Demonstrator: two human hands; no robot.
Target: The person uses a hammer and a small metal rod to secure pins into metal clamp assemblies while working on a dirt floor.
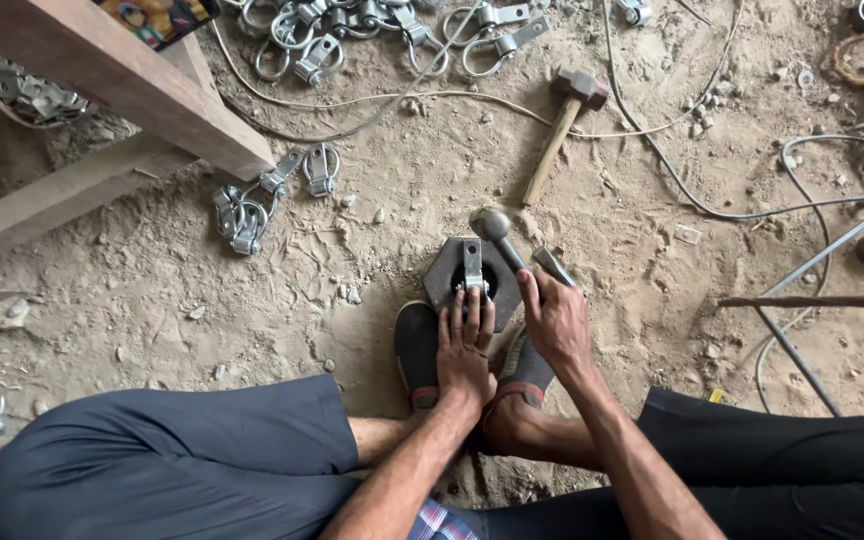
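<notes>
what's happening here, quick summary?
A person sits on a dirt floor, feet bracing a hexagonal metal block. The left hand steadies a small metal bracket upright on it; the right hand grips a round-headed hammer over the bracket. Finished clamps lie nearby, plus a spare wooden-handled hammer.

One printed item only: a flat, colourful package or printed card [157, 17] at the far left, cut off by the top edge of the view. It lies on the wooden bench [112, 75], at its far end, showing patches of yellow, red, blue and green against a dark border. Too little shows to tell its full shape.
</notes>
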